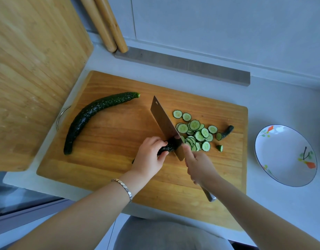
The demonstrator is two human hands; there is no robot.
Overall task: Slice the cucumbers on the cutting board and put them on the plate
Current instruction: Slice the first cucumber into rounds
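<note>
on the cutting board (110, 159), near its middle, the left hand (150, 156) curls its fingers around the short dark cucumber (169, 147) and holds it down. the right hand (198, 166) grips the handle of the knife (164, 121), and the wide blade stands at the cut end of this cucumber. a heap of round slices (197, 134) lies just beside the blade, toward the board's right edge. a whole cucumber (90, 116) lies near the left edge. the plate (281, 156) stands on the counter (272, 98), apart from the board's right edge.
</note>
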